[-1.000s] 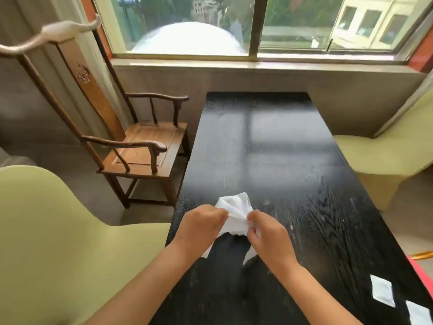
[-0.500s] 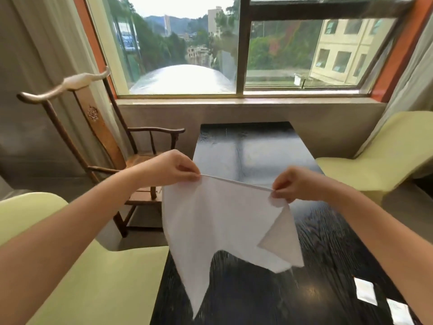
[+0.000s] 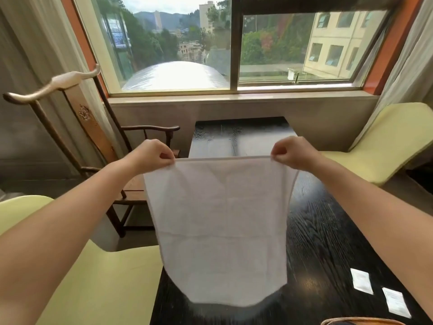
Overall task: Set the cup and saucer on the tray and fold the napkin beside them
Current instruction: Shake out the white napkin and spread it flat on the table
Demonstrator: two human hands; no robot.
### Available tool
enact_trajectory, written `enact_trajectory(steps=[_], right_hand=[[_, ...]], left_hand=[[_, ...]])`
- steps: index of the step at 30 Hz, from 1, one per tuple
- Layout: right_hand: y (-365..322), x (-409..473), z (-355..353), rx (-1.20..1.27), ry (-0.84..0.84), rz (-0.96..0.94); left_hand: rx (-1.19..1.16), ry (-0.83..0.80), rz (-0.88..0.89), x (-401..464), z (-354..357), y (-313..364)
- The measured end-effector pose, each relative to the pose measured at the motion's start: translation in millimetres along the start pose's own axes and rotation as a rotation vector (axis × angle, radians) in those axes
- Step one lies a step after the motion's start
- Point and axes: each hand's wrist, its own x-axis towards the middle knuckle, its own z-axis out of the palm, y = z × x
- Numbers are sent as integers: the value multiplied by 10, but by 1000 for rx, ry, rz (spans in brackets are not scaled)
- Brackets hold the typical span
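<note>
Napkin (image 3: 221, 231): white cloth, fully opened out, hanging flat in the air above the near half of the desk (image 3: 328, 231), facing the camera. Top edge stretched taut and roughly level between both hands; lower edge hangs free and curved, whether it touches the desktop cannot be told. Faint fold creases cross the cloth.

Head view, only view. Left hand (image 3: 152, 154) pinches the napkin's top left corner, fingers curled closed on the cloth. Right hand (image 3: 290, 152) pinches the top right corner the same way, fist closed on the cloth. Both forearms bare, reaching in from the lower corners of the frame, hands well apart at about the same height.

Desk is black with visible wood grain, long, running away toward the window (image 3: 234, 43); far end sits against the wall under the sill. Two small white packets (image 3: 362, 281) lie flat on the desk at the near right, side by side, apart from the napkin. A curved brown rim of some woven or wooden thing (image 3: 360, 321) shows at the bottom right edge, too cut off to identify. Cup, saucer and tray not seen.

Wooden armchair (image 3: 98, 137) stands left of the desk. Pale green seats: one at near left (image 3: 105, 277), one at right (image 3: 386, 141) beside the desk. Curtains hang at both sides of the window.
</note>
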Motion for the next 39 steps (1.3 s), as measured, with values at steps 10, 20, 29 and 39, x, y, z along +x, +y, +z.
enact_trajectory(steps=[10, 20, 29, 39], right_hand=[[-25, 148, 58, -52, 648, -179], [452, -1461, 2026, -126, 204, -156], [665, -2720, 3389, -155, -251, 57], [612, -3409, 3437, -64, -244, 167]], left_hand=[[112, 669, 255, -122, 46, -122], [46, 261, 97, -1448, 2069, -670], [-48, -122, -9, -2456, 3508, -848], [-183, -150, -121, -3299, 3765, -710]])
